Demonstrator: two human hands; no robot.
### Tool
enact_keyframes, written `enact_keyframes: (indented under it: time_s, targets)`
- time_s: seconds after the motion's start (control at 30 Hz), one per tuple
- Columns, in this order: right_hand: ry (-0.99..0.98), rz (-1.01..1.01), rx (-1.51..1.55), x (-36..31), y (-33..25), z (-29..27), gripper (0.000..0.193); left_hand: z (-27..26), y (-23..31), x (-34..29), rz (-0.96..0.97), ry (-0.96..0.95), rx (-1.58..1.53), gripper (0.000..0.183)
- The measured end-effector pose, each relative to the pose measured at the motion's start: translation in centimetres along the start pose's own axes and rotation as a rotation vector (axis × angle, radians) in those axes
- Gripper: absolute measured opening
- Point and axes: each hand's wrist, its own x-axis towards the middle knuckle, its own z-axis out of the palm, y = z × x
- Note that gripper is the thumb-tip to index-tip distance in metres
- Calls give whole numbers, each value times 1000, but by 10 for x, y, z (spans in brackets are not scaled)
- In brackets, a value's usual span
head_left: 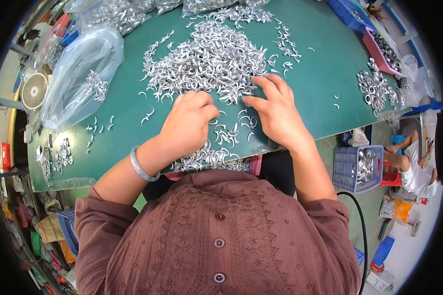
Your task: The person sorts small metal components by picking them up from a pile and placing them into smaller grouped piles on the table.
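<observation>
A big heap of small curved silvery metal pieces (206, 61) lies on the green table in front of me. At its near left edge my left hand (192, 118) is closed with its fingers curled down; anything inside them is hidden. My right hand (279, 110) touches the heap's near right edge, its thumb and fingers apart. Between my hands lie several loose curved pieces (226, 136). More of them fill a pink container (255, 165) at the table's front edge, against my body.
A clear plastic bag (83, 73) with some pieces lies to the left. Metal rings (374, 91) and a pink tray (381, 51) are at the right. A blue crate (347, 169) stands on the floor at right. A person (413, 162) sits beyond it.
</observation>
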Motion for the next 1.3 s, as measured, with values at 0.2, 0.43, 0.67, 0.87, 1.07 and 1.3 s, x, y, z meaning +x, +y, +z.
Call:
enact_keyframes:
  time_s: [0.2,0.43,0.67,0.87,1.07,1.3]
  targets:
    - [-1,20,95,4,-1,-4,34,3,0,6,-14,25,16,43]
    - [2,-3,20,0,2,-4,37,5,-1,9,-47,-68,62,49]
    - [3,32,84,2,7,-1,34,8,-3,14,-13,35,42,45]
    - [-23,2,35,0,9,-7,36,7,-1,13,-22,-48,53,42]
    - [-35,39,114,-3,8,-5,36,3,0,8,40,-70,10,39]
    - [-128,-19,97,-8,2,-13,40,1,-2,3,5,12,9,36]
